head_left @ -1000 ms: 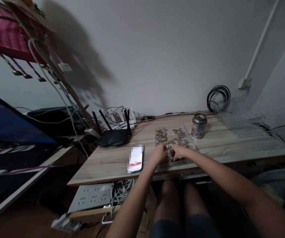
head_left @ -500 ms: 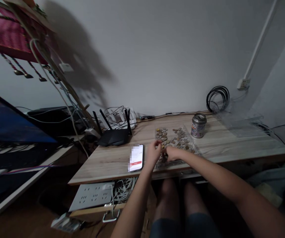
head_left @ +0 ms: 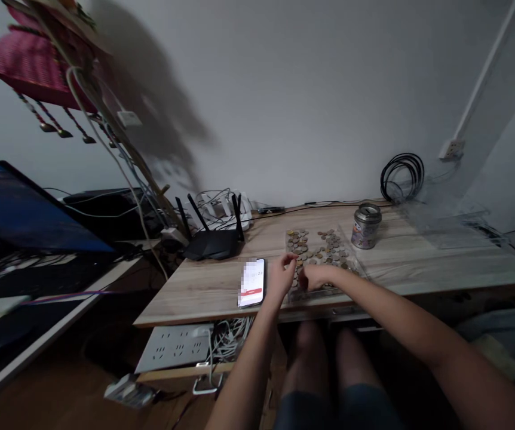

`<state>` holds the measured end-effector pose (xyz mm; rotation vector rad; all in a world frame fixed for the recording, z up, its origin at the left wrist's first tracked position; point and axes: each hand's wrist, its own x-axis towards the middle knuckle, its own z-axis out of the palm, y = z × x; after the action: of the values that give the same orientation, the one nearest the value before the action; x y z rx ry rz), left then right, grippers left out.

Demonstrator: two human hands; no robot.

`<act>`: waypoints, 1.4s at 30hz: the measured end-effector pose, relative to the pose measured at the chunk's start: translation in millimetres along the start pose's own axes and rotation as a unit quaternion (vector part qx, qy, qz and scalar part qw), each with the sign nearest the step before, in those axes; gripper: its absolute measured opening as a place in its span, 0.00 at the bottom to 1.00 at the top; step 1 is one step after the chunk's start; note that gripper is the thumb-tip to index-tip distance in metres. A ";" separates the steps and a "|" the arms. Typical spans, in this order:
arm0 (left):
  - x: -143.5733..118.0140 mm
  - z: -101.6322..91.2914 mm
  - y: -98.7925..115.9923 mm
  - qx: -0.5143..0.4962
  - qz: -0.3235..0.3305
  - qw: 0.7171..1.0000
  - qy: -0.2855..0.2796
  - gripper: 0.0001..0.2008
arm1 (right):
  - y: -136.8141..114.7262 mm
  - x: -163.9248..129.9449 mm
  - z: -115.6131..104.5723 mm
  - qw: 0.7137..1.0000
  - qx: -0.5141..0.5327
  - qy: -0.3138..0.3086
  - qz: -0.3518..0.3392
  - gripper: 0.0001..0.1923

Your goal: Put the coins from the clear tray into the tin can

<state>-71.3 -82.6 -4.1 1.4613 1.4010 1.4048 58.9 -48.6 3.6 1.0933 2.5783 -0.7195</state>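
Many coins (head_left: 329,240) lie spread over a clear plastic sheet (head_left: 355,263) on the wooden desk. My left hand (head_left: 283,276) rests at the near left edge of the coins, its fingers curled; whether a coin is in them is too small to tell. Close beside it, my right hand (head_left: 315,277) reaches down onto the near coins with its fingers bent together, and its fingertips are hidden from view. A lit phone (head_left: 252,283) lies flat just left of my left hand. Behind the coins on the right stands a round printed tin (head_left: 366,226).
A black router (head_left: 212,243) with raised antennas stands at the back left, near white plugs and cables. Coiled black cable (head_left: 402,178) leans on the wall. Clear plastic (head_left: 450,224) lies at the right. Below the desk, an open drawer holds a power strip (head_left: 174,348).
The camera view has turned slightly left, so everything sits further right. Both hands stay at the near coins, with only small finger movement.
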 end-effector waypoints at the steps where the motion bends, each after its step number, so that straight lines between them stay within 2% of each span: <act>1: -1.7 0.8 0.6 -0.015 -0.008 1.000 -0.003 0.07 | -1.1 -0.1 0.0 1.000 -0.001 -0.005 -0.008 0.15; 4: -8.7 5.9 1.9 -0.105 -0.047 0.993 0.021 0.06 | -0.4 -1.6 -2.8 0.999 0.020 -0.006 -0.036 0.14; 6: -13.1 12.3 2.7 -0.213 -0.087 0.970 0.074 0.07 | 5.1 -3.8 -9.6 0.998 0.037 0.044 -0.005 0.12; 8: -15.5 21.4 4.2 -0.344 -0.168 0.918 0.103 0.07 | 13.9 -7.1 -20.6 0.988 0.066 0.135 0.041 0.10; 9: -15.6 26.8 5.2 -0.405 -0.224 0.882 0.088 0.07 | 18.9 -9.2 -26.9 0.979 0.089 0.174 0.050 0.10; 11: -13.5 38.4 7.8 -0.504 -0.320 0.801 0.033 0.08 | 28.8 -14.2 -38.4 0.967 0.152 0.202 0.017 0.10; 13: -9.4 48.8 10.1 -0.570 -0.355 0.741 0.016 0.09 | 39.0 -20.4 -44.6 0.955 0.208 0.209 -0.033 0.09; 15: -4.3 55.1 10.6 -0.606 -0.359 0.708 0.056 0.10 | 50.6 -27.3 -42.4 0.949 0.203 0.239 -0.030 0.10; 17: 0.6 55.9 8.5 -0.617 -0.376 0.688 0.072 0.10 | 63.5 -34.2 -31.4 0.958 0.140 0.249 0.005 0.09; 19: 4.7 52.5 4.0 -0.622 -0.388 0.678 0.045 0.11 | 75.8 -39.8 -14.9 0.975 0.071 0.208 0.008 0.15; 22: 8.4 47.0 -4.8 -0.635 -0.381 0.673 0.004 0.12 | 87.4 -43.7 6.7 0.986 0.031 0.161 -0.029 0.23; 27: 9.9 48.8 -15.7 -0.634 -0.393 0.666 0.007 0.10 | 87.6 -38.4 11.6 0.993 0.026 0.119 0.004 0.21; 32: 10.9 53.7 -18.6 -0.617 -0.390 0.683 0.015 0.06 | 79.2 -28.6 10.8 0.997 0.048 0.059 -0.032 0.11; 36: 11.6 55.6 -19.0 -0.601 -0.381 0.701 0.043 0.06 | 71.0 -26.2 17.4 0.995 0.070 0.054 -0.050 0.08; 40: 11.6 56.9 -19.1 -0.589 -0.376 0.713 0.064 0.06 | 62.4 -27.7 16.8 0.992 0.082 0.082 -0.041 0.18; 42: 11.4 57.2 -18.8 -0.587 -0.376 0.714 0.068 0.07 | 58.8 -27.0 15.0 0.993 0.079 0.080 -0.038 0.19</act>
<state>-22.8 -56.1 -30.7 -0.0740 0.6592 1.3463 120.6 -37.7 -18.3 1.1472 2.7491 -0.9024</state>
